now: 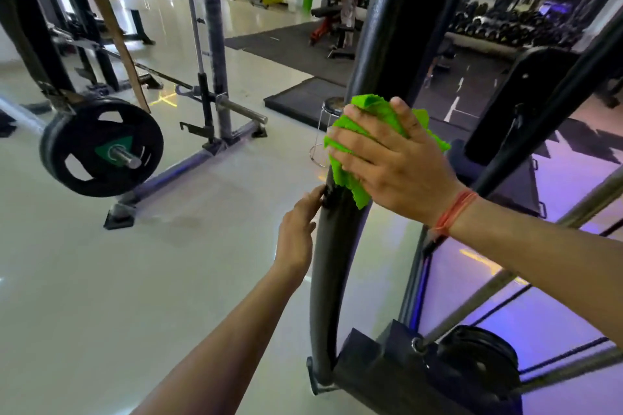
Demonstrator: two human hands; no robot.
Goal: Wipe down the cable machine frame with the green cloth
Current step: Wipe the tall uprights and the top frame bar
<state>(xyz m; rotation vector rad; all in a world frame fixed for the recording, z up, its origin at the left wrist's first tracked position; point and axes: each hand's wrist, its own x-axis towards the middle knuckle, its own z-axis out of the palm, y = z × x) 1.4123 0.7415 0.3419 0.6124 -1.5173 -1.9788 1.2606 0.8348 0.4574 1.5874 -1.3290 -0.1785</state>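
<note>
Keep the green cloth [374, 145] bunched flat against the black upright post [387, 54] of the cable machine and wipe in long strokes along the tube, not short dabs, so the whole curve of the frame gets covered; judging from where the cloth sits, about halfway up the post, you have the stretch down to the base bracket [364, 367] left to reach. Press with the palm as well as the fingers so the cloth wraps partly round the tube and cleans its sides. Your right hand [394, 162] comes in from the right, with an orange thread band on the wrist, its fingers spread and laid over the cloth, pressing it onto the post. Your left hand [298, 229] reaches up from below, just under the cloth, its fingertips touching the left edge of the post; its fingers look loosely bent, and I cannot tell whether they pinch anything there. Use it to steady yourself, clear of the cloth's path.
</note>
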